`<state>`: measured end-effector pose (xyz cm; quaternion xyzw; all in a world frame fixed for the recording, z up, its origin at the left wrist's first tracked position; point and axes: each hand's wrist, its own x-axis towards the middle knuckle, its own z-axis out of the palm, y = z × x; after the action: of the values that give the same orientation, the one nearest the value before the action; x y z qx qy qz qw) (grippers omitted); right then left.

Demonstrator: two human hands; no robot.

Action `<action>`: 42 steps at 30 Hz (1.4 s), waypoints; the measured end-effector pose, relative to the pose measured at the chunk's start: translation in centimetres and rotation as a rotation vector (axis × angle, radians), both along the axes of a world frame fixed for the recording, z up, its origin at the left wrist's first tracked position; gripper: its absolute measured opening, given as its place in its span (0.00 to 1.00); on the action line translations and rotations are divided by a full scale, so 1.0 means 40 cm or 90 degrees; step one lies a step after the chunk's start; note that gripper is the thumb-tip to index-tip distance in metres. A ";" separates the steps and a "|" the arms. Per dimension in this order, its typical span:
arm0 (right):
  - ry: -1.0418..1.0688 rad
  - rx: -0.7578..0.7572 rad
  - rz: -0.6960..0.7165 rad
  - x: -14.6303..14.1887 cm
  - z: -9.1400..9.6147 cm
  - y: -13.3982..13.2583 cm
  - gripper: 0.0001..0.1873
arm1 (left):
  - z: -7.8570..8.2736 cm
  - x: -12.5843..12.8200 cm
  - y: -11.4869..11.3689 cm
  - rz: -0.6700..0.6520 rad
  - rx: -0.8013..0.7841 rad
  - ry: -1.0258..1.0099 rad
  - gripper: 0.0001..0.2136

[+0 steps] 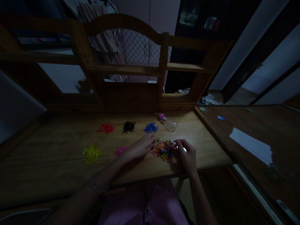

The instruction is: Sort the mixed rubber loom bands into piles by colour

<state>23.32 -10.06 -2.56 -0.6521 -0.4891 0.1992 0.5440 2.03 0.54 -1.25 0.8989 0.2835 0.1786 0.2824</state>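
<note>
A mixed pile of small, thin coloured loops, which look like rubber bands, lies on the wooden desk between my hands. My left hand rests at the pile's left edge, its fingers curled and close together. On the pile's right side, my right hand has thumb and forefinger pinched; anything between them is too small to make out. Sorted heaps lie around: blue bands just beyond my left hand, black bands, red bands, yellow bands, and pink bands partly hidden behind my left forearm.
A clear bottle with a pink top lies on its side behind the mixed pile. The desk's wooden shelf frame rises at the back. To the right, a lower brown surface holds white paper and a blue card. The light is dim.
</note>
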 end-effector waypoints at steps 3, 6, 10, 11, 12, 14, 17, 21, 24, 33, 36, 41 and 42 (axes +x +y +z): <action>0.001 0.003 0.002 0.000 0.001 -0.001 0.13 | 0.026 -0.012 0.018 -0.014 0.007 -0.020 0.06; 0.005 0.004 0.000 0.000 0.003 -0.002 0.13 | 0.056 -0.059 0.073 0.073 0.021 -0.057 0.07; 0.008 0.003 -0.006 -0.001 0.004 -0.001 0.14 | 0.063 -0.165 0.177 0.290 0.047 -0.034 0.06; 0.008 0.004 -0.008 -0.002 0.004 0.000 0.14 | 0.058 -0.189 0.199 0.330 0.057 -0.013 0.05; 0.009 0.004 -0.009 -0.002 0.003 0.000 0.14 | 0.051 -0.210 0.216 0.354 0.067 0.015 0.05; 0.011 0.005 -0.009 -0.002 0.002 0.001 0.14 | 0.038 -0.231 0.233 0.370 0.083 0.060 0.05; 0.012 0.005 -0.006 -0.001 0.000 0.001 0.14 | 0.030 -0.212 0.204 0.354 0.130 0.073 0.06; 0.010 -0.001 -0.007 0.000 -0.003 -0.001 0.14 | 0.034 -0.120 0.084 0.275 0.144 0.058 0.10; 0.012 -0.005 -0.009 0.000 -0.004 -0.001 0.14 | 0.026 -0.041 -0.013 0.157 0.063 0.038 0.10; -0.005 -0.008 -0.017 0.001 -0.004 0.001 0.15 | -0.010 0.082 -0.061 0.110 0.137 0.115 0.08; -0.006 -0.010 -0.012 0.003 -0.007 0.001 0.15 | -0.003 0.081 -0.055 0.103 0.125 0.123 0.08; -0.082 0.013 0.045 0.000 -0.012 0.006 0.12 | 0.032 0.055 -0.058 0.135 0.074 0.060 0.06; -0.120 0.026 0.075 -0.002 -0.012 0.008 0.10 | 0.039 0.048 -0.059 0.148 0.069 0.047 0.06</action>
<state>23.25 -9.75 -3.03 -0.6265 -0.5797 0.1589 0.4963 3.96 -1.80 0.30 0.8800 0.3858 0.1917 0.2001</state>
